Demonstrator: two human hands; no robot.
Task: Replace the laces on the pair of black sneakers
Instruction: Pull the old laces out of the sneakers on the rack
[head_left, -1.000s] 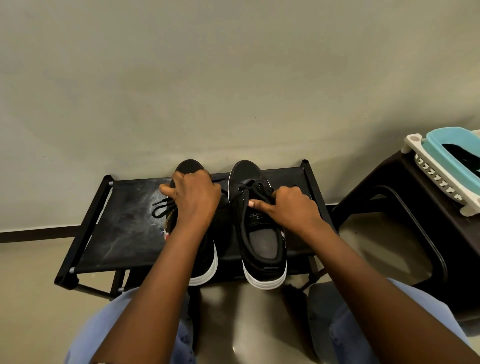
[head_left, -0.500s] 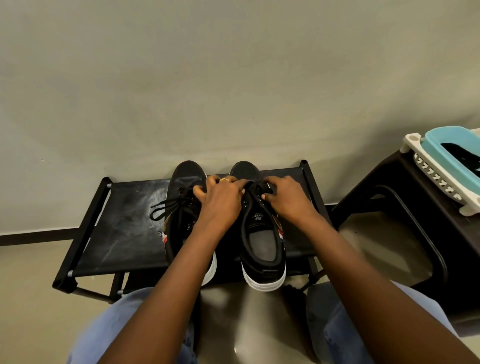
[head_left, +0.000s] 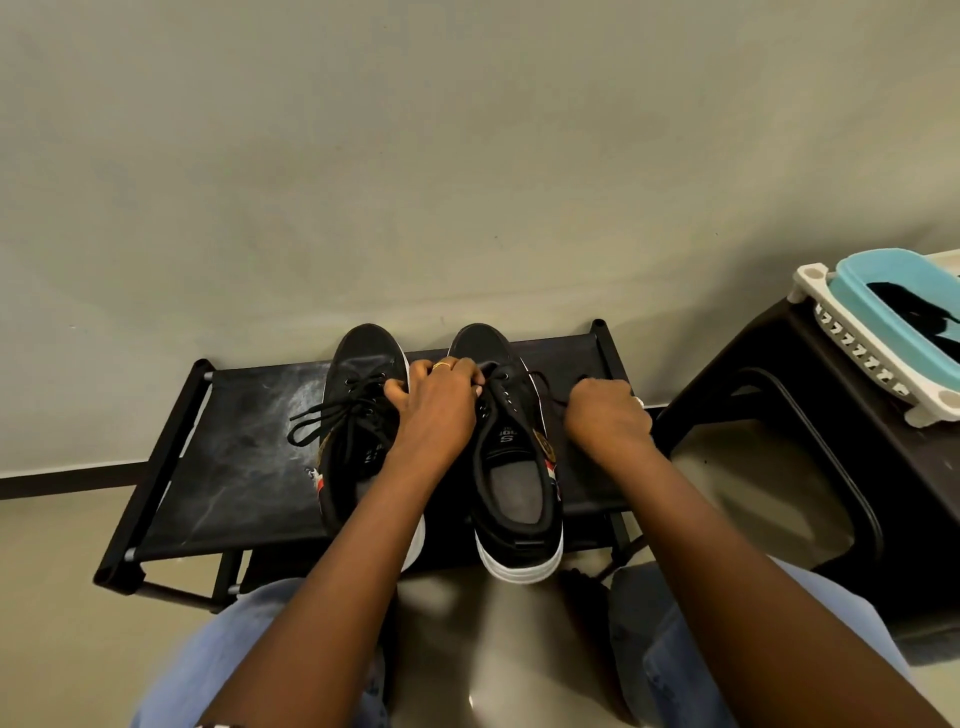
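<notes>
So on the far left you've got the bare end of a low black rack (head_left: 223, 467) sitting against the wall, kinda scuffed and dusty on top. Next over is the left sneaker (head_left: 363, 410), toe to the wall, its black lace (head_left: 332, 421) still tied with the loops flopped out toward the left. The left hand (head_left: 439, 410) sits between the two shoes, fingers curled down at the top of the right sneaker (head_left: 514, 467), looks like it's pinching that shoe's lace near the upper eyelets, though the fingertips are tucked under so can't swear to it. The right sneaker stands beside its twin, heel hanging a bit off the front edge. The right hand (head_left: 605, 415) is a closed fist just right of that shoe, gripping a lace end (head_left: 545, 389) pulled out sideways. Far right there's a dark stool (head_left: 810, 415) with a blue-and-white basket (head_left: 878, 322) on top.
</notes>
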